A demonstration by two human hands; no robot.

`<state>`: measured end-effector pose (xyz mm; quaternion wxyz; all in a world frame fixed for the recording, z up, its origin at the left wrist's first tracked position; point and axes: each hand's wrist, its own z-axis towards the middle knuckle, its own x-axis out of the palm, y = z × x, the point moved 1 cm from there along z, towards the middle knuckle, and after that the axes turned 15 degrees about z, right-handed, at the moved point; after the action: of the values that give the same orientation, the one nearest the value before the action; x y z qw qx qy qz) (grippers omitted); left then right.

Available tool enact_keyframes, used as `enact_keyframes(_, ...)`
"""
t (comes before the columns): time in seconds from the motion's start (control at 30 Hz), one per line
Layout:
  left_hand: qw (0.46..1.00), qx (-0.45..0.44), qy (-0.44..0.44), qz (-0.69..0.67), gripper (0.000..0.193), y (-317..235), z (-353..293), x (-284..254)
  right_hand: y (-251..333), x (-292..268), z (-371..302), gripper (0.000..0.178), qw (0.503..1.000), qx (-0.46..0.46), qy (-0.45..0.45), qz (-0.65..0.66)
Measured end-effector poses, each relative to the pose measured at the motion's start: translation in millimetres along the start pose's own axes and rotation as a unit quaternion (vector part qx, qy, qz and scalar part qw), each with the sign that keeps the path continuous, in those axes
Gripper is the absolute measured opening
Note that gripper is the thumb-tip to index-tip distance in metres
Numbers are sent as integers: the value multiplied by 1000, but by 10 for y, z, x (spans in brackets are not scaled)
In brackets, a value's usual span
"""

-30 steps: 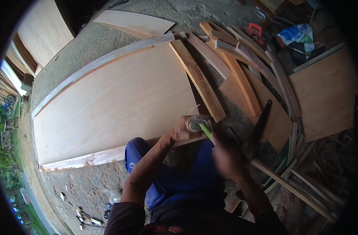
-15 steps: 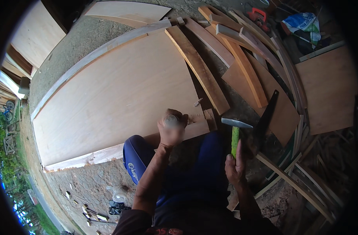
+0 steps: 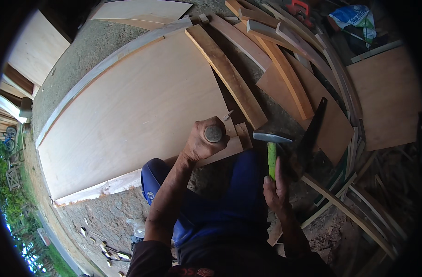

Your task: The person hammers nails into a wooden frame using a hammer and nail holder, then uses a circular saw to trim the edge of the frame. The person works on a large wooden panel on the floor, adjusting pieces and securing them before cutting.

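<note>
My left hand is closed around an upright chisel. Only its round, worn butt end shows; the blade is hidden beneath the fist. The fist is over the near right corner of a large pale plywood panel edged with wooden strips. To the right, my right hand grips the green handle of a hammer, with the thumb along the handle. The steel head points away from me, apart from the chisel. A small wood sliver lies just beyond my left fist.
A thick plank lies along the panel's right end. Beyond it are several stacked boards, a handsaw and brown sheets. Near my right forearm, a long batten crosses scrap wood. My blue-clad knees are against the panel's near edge.
My left fist has shifted slightly away from me and to the right along the panel's corner, and the chisel's butt shows more sharply. The view has shifted a little; the hammer stays at the right.
</note>
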<state>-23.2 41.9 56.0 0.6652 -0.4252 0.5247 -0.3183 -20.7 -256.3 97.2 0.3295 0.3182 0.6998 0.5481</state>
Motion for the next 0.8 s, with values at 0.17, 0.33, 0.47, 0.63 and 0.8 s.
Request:
enact_keyframes(0.17, 1000, 0, 22, 5, 20, 30, 36, 30, 20, 2, -30, 59, 1000, -1, 2, 2)
enact_keyframes(0.33, 1000, 1, 12, 12, 20, 63, -27, 143, 40, -22, -39, 58, 1000, 28, 12, 2)
enact_keyframes(0.47, 1000, 18, 23, -10, 21, 147, -56, 238, 203, 8, 94, 59, 995, -60, 47, -63)
enact_keyframes(0.63, 1000, -10, 18, -12, 20, 243, -103, 250, 882, 61, 257, 58, 945, -283, 80, -141)
enact_keyframes(0.8, 997, 66, 29, 20, 28, -15, -71, 194, 857, 98, 268, 60, 918, -251, 120, -283)
